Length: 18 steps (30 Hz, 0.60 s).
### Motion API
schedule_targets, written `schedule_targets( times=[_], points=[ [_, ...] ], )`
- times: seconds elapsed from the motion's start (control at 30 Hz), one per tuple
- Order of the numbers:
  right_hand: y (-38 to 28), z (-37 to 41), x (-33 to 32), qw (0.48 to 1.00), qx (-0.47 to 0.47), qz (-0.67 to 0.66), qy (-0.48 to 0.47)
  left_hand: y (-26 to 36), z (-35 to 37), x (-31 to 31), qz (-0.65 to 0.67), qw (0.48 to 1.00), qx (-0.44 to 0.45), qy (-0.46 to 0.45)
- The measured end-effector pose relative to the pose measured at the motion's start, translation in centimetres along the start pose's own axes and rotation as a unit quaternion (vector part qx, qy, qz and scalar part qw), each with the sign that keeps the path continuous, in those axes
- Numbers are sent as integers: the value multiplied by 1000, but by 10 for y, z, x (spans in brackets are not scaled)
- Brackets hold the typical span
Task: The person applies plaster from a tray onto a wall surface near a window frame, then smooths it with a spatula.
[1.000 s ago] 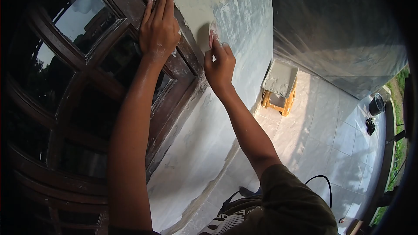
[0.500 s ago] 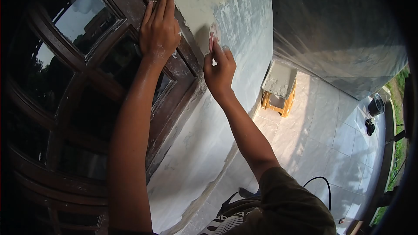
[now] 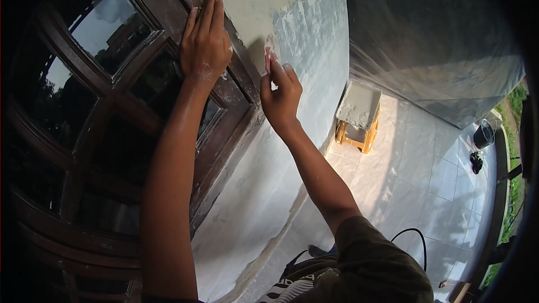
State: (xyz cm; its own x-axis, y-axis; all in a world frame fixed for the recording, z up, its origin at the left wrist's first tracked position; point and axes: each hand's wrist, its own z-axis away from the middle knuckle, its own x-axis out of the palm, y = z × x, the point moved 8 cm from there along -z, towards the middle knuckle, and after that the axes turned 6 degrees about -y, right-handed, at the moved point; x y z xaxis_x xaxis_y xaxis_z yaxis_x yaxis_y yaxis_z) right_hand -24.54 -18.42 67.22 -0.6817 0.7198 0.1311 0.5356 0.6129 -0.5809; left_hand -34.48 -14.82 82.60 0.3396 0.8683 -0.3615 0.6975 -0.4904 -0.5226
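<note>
My left hand (image 3: 205,45) lies flat with stretched fingers on the dark brown wooden frame (image 3: 168,5) of a glass-paned door or window. Beside it, my right hand (image 3: 282,92) pinches a small pinkish putty knife (image 3: 268,57) smeared with white paste. The putty knife is against the wall (image 3: 247,11), close to the frame's edge; its blade is hard to make out. Patchy white filler (image 3: 311,19) covers the grey-blue part of the wall to the right of the putty knife.
A tray of white paste (image 3: 360,104) stands on a yellow-brown stool (image 3: 368,137) against the wall. Plastic sheeting (image 3: 426,39) hangs behind it. A dark bucket (image 3: 483,134) and a black bundle (image 3: 476,163) are on the tiled floor (image 3: 415,163) at the far right.
My right hand and the putty knife have shifted slightly down and left along the wall. My left hand stays on the frame.
</note>
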Motion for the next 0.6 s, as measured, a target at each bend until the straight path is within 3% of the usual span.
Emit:
schedule_targets(
  times=[0.07,0.2,0.33,0.47,0.53,0.6],
  points=[
    [18,-29,13,999,29,23,-19,0,0,1,-1,1000,-3,0],
    [10,2,43,994,-4,60,-92,0,0,0,1,1000,-2,0],
    [-39,72,13,991,-46,-56,-110,-1,1,1,2,1000,-5,-3],
    [-5,23,-4,997,50,-53,-28,0,0,1,-4,1000,-4,-13],
    [12,-13,0,1000,18,-21,15,-1,1,2,-14,1000,0,-19],
    [31,-21,20,998,40,18,-41,0,1,3,-26,999,2,-24]
  ],
)
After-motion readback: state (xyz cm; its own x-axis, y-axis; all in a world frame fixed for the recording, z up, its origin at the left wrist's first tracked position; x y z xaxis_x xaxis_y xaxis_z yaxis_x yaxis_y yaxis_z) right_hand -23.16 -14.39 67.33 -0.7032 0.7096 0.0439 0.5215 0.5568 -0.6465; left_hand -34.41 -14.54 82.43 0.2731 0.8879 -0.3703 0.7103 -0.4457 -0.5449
